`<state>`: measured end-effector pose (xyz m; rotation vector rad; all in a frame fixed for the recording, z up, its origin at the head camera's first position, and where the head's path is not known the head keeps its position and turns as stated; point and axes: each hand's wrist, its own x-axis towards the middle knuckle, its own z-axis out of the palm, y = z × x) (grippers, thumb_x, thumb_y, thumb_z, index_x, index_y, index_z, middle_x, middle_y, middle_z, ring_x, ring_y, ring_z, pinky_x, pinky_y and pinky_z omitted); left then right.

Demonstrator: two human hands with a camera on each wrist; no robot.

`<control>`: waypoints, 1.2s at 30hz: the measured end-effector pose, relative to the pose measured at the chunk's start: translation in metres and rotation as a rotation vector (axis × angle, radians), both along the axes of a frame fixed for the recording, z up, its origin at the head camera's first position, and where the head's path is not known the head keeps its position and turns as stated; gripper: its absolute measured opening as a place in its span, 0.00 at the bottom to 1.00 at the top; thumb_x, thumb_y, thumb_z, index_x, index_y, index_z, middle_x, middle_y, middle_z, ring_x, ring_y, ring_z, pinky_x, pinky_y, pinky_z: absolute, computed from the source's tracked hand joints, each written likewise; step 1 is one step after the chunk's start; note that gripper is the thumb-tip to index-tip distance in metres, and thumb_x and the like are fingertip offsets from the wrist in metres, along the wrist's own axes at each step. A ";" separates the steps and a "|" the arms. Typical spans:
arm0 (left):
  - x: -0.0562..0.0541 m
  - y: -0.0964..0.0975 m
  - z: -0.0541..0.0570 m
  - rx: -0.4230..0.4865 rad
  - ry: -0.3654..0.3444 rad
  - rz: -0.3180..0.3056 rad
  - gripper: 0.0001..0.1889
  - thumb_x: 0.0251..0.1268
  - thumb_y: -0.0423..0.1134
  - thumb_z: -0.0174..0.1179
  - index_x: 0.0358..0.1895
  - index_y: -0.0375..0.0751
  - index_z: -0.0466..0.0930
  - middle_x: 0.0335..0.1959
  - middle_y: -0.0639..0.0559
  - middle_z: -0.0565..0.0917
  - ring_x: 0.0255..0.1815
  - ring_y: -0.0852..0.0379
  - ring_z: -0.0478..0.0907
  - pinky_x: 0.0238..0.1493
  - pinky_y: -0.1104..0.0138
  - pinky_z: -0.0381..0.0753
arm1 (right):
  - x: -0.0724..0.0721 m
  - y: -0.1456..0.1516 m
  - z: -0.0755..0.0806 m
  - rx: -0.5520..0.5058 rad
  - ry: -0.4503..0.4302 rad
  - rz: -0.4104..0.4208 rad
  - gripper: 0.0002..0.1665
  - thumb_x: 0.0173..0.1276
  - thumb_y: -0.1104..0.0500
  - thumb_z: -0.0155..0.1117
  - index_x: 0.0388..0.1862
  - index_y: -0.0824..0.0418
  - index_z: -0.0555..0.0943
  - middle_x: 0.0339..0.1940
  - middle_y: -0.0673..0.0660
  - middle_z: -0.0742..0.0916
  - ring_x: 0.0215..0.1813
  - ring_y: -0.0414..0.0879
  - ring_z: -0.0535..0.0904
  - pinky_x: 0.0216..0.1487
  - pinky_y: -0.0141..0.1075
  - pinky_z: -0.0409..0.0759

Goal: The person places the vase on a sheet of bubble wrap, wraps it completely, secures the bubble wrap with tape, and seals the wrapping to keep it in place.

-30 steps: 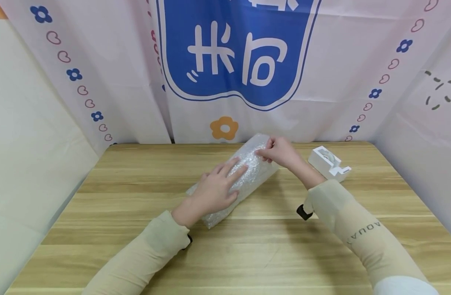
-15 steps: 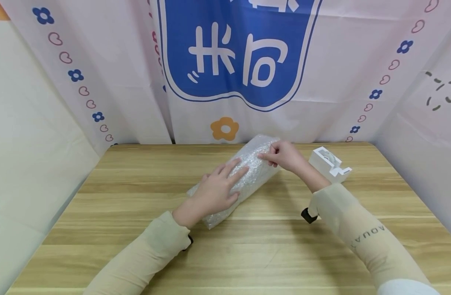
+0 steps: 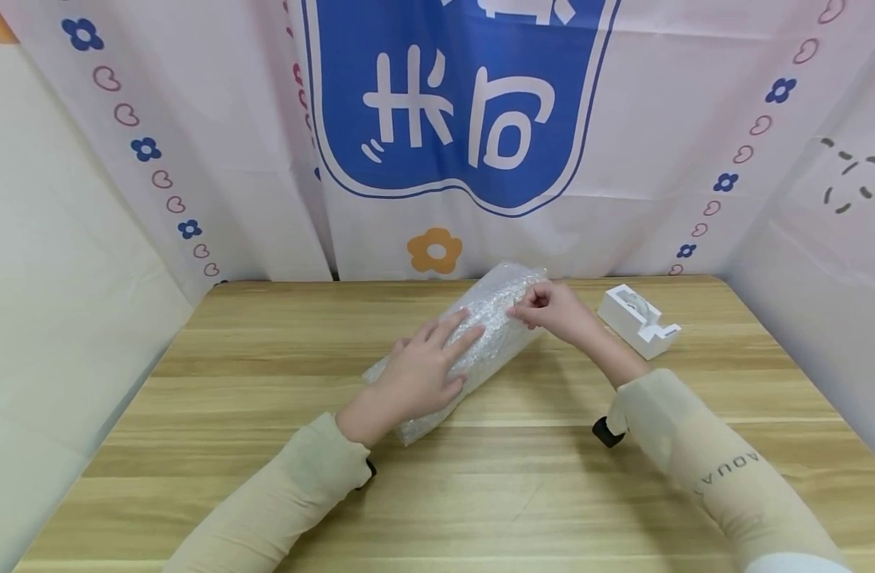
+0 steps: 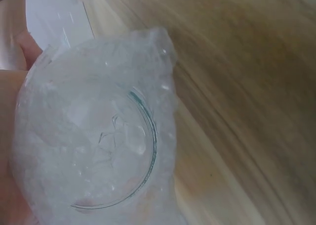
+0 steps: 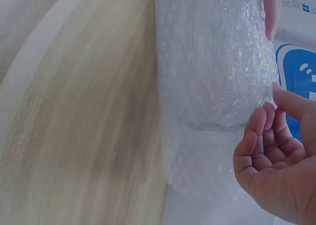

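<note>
A long package of clear bubble wrap (image 3: pixel 496 338) lies slanted on the wooden table. Through its end, the left wrist view shows a curved glass rim (image 4: pixel 154 141); the rest of the glass item is blurred by the wrap. My left hand (image 3: pixel 418 376) rests on the package with fingers spread. Near the package's far end, my right hand (image 3: pixel 562 313) pinches at the wrap's surface between thumb and forefinger. In the right wrist view this hand (image 5: pixel 281 168) has its other fingers curled; whether a strip of tape is between the fingertips is too unclear to tell.
A white tape dispenser (image 3: pixel 638 322) with a roll in it stands right of the package, beyond my right forearm. The wooden table (image 3: pixel 266 326) ends at a printed cloth backdrop (image 3: pixel 595 231). Pale walls flank both sides.
My right hand has slid a little toward me and to the right along the package, its thumb and forefinger staying together. The left hand and the package have hardly moved.
</note>
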<state>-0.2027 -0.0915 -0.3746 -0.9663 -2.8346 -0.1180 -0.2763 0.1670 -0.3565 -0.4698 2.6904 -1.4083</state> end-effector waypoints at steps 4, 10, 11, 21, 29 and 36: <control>0.002 0.001 -0.001 0.007 0.025 -0.012 0.39 0.71 0.50 0.64 0.82 0.56 0.57 0.83 0.46 0.53 0.74 0.34 0.64 0.49 0.38 0.82 | 0.004 0.003 -0.001 -0.052 -0.065 0.002 0.10 0.71 0.60 0.71 0.33 0.64 0.81 0.25 0.51 0.83 0.33 0.47 0.79 0.40 0.39 0.80; 0.004 0.004 -0.004 0.002 0.069 -0.017 0.39 0.70 0.50 0.65 0.81 0.54 0.58 0.82 0.47 0.54 0.73 0.32 0.65 0.47 0.39 0.82 | 0.008 0.008 -0.004 -0.147 -0.124 0.017 0.09 0.69 0.65 0.69 0.41 0.71 0.81 0.30 0.53 0.84 0.36 0.43 0.81 0.47 0.43 0.84; 0.005 0.005 -0.004 -0.004 0.074 -0.012 0.39 0.70 0.50 0.65 0.81 0.53 0.58 0.82 0.47 0.54 0.73 0.32 0.65 0.47 0.39 0.82 | 0.009 0.009 -0.005 -0.156 -0.124 0.019 0.09 0.69 0.66 0.69 0.42 0.72 0.81 0.31 0.53 0.84 0.36 0.43 0.81 0.46 0.40 0.84; 0.014 0.016 -0.003 -0.070 0.026 0.050 0.44 0.67 0.62 0.64 0.80 0.48 0.58 0.84 0.48 0.50 0.75 0.33 0.62 0.55 0.34 0.76 | 0.019 0.010 -0.018 -0.065 -0.023 -0.044 0.07 0.66 0.64 0.73 0.37 0.67 0.83 0.35 0.56 0.85 0.38 0.44 0.79 0.39 0.30 0.78; 0.022 0.028 0.004 -0.015 -0.030 0.095 0.50 0.62 0.72 0.61 0.80 0.47 0.58 0.82 0.40 0.50 0.75 0.31 0.59 0.59 0.30 0.71 | 0.023 0.010 -0.017 -0.046 -0.058 -0.067 0.12 0.68 0.60 0.73 0.44 0.68 0.84 0.41 0.58 0.87 0.44 0.48 0.82 0.46 0.33 0.80; 0.025 0.033 0.015 0.107 -0.130 0.110 0.46 0.66 0.71 0.59 0.79 0.45 0.64 0.80 0.36 0.56 0.75 0.31 0.60 0.63 0.33 0.70 | 0.027 0.006 -0.016 -0.054 -0.102 -0.044 0.24 0.69 0.57 0.72 0.55 0.72 0.79 0.52 0.66 0.86 0.54 0.57 0.84 0.56 0.42 0.82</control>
